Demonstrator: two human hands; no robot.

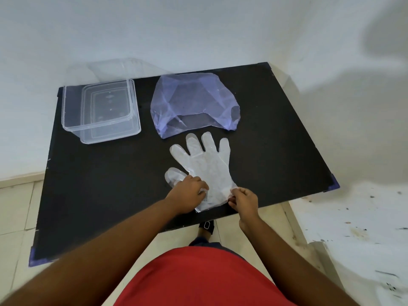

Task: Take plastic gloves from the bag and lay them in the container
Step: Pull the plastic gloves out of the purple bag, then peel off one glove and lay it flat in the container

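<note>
**Gloves, bag, container: positions**

Clear plastic glove (pixel 205 166): flat, fingers spread, near the surface's front edge. Crumpled translucent bluish plastic bag (pixel 194 102): rear centre, mouth facing glove. Clear rectangular plastic container (pixel 72 120): upright, rear-left corner.

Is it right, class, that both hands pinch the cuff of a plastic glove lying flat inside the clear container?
No. The head view shows the plastic glove flat on the black table, not inside the clear container. The left hand and right hand do pinch its cuff.
</note>
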